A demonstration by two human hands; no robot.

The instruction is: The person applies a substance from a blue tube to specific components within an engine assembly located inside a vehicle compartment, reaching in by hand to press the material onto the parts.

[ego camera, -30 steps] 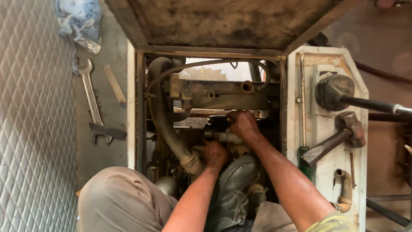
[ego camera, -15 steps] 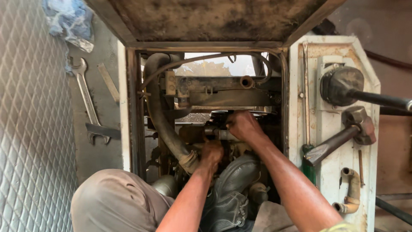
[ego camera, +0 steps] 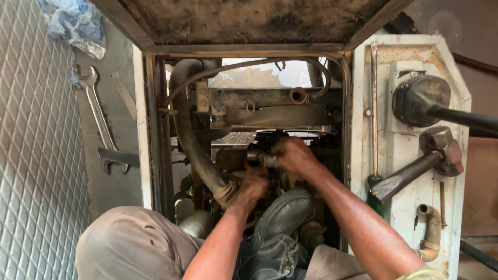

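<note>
Both my hands reach down into an open engine bay [ego camera: 244,124] under a raised, rusty hatch lid [ego camera: 249,21]. My right hand [ego camera: 293,154] is closed around a short metal pipe fitting [ego camera: 258,155] in the middle of the bay. My left hand [ego camera: 253,185] sits lower, fingers curled against greasy engine parts beside the end of a thick black rubber hose [ego camera: 189,140]; what it grips is hidden. My black boot [ego camera: 277,233] rests just below both hands.
Two long spanners [ego camera: 101,122] lie on the floor plate left of the bay, with a blue-white rag [ego camera: 75,23] behind them. Diamond tread plate [ego camera: 31,155] runs down the left. A white panel [ego camera: 404,150] with black levers stands on the right.
The view has shifted slightly left and down. My hands stay on the same parts in the bay, the left one a little lower.
</note>
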